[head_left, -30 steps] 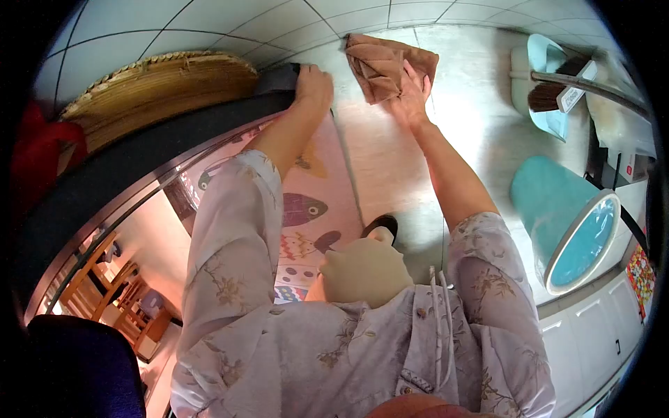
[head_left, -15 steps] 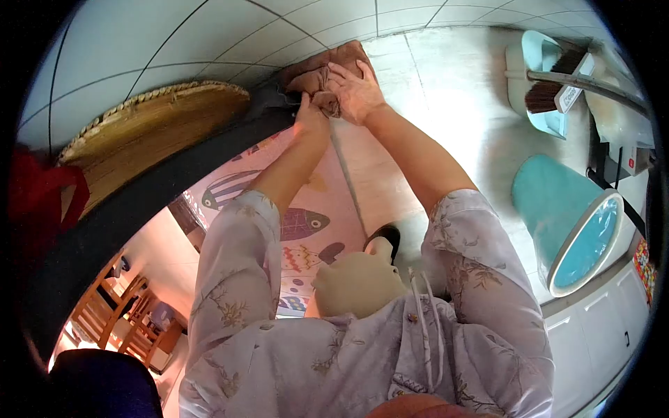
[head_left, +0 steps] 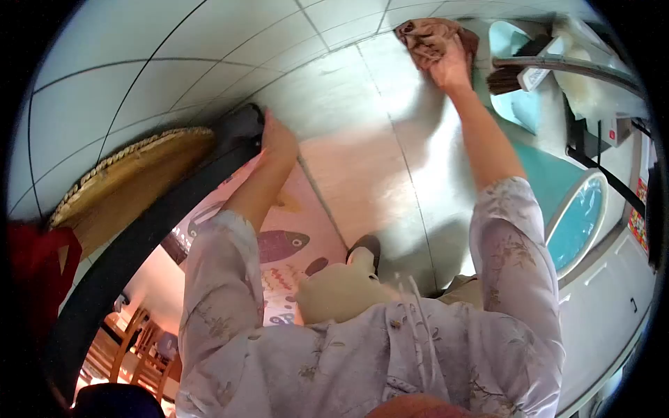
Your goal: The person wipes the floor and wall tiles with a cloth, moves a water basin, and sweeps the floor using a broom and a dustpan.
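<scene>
A bunched brown cloth [head_left: 422, 40] lies on the light tiled floor [head_left: 348, 90] near the wall at the top. My right hand [head_left: 451, 64] is closed on its near side, with the arm stretched far forward. At the upper left, my left hand [head_left: 277, 139] touches the end of a long dark edge [head_left: 160, 216]; its fingers are mostly hidden from view. A dark grey piece [head_left: 240, 129] sits just left of that hand.
A dustpan [head_left: 507, 42] and a brush [head_left: 507, 78] stand right of the cloth. Below them is a turquoise bin [head_left: 577, 221]. A woven round tray [head_left: 139, 184] leans at the left wall. A fish-patterned mat [head_left: 282, 244] lies below my left hand.
My right hand has moved from beside my left hand to the far right with the cloth. My left hand has come away from the cloth and stays at the dark edge. The view has shifted.
</scene>
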A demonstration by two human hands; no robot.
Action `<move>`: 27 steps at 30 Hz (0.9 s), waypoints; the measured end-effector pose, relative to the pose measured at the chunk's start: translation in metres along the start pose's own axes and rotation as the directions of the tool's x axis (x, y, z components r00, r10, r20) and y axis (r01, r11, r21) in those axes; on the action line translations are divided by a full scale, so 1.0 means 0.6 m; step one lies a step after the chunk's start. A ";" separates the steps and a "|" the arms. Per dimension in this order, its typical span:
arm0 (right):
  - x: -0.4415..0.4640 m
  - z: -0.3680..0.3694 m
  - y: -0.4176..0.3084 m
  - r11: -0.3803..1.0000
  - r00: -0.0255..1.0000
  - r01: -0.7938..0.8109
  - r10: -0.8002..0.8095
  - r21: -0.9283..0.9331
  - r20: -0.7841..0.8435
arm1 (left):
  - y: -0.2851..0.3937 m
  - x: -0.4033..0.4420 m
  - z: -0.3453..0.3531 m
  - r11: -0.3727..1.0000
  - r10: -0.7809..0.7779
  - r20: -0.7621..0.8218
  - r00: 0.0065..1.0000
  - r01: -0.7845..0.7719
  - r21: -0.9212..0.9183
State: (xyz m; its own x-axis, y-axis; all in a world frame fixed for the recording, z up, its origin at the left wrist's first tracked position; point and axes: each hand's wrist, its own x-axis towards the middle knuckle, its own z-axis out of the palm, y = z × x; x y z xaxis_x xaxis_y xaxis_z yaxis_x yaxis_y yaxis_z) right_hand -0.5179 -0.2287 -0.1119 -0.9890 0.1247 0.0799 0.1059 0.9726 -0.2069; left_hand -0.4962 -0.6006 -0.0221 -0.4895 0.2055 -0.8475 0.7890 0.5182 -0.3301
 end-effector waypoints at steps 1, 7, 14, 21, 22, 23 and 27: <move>0.008 -0.010 -0.021 0.968 0.979 -0.203 0.205 0.151 0.003 | -0.001 0.011 0.008 1.000 0.002 -0.017 1.000 -0.002 0.000; 0.003 -0.053 -0.010 0.995 0.996 -0.081 0.080 0.053 0.029 | -0.002 -0.003 -0.001 0.998 -0.024 -0.001 1.000 0.024 0.064; 0.067 -0.028 0.118 0.982 0.985 -0.165 0.168 -0.092 0.033 | 0.001 0.018 0.014 0.993 -0.076 -0.115 0.990 0.085 0.080; -0.015 -0.097 -0.023 0.917 0.960 -0.275 0.279 0.287 0.029 | -0.001 0.016 0.008 0.999 -0.040 -0.061 0.997 0.040 0.005; -0.011 -0.054 0.009 0.931 0.946 -0.309 0.322 0.196 -0.036 | 0.001 0.020 0.018 0.997 -0.065 -0.107 0.992 0.068 0.021; 0.018 -0.045 0.040 0.929 0.945 -0.310 0.324 0.203 -0.041 | 0.002 0.028 0.027 0.997 -0.071 -0.108 0.992 0.074 0.028; 0.108 -0.108 0.068 0.787 0.770 -0.613 0.576 0.069 0.274 | -0.004 0.026 0.026 0.996 -0.073 -0.121 0.990 0.066 -0.063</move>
State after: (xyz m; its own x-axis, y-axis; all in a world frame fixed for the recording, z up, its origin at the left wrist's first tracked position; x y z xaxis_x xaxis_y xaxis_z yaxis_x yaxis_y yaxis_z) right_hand -0.5710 -0.1683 -0.0517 -0.7292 0.6022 -0.3251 0.6824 0.6755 -0.2794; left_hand -0.5002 -0.6115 -0.0411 -0.5874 0.2663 -0.7642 0.7301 0.5818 -0.3584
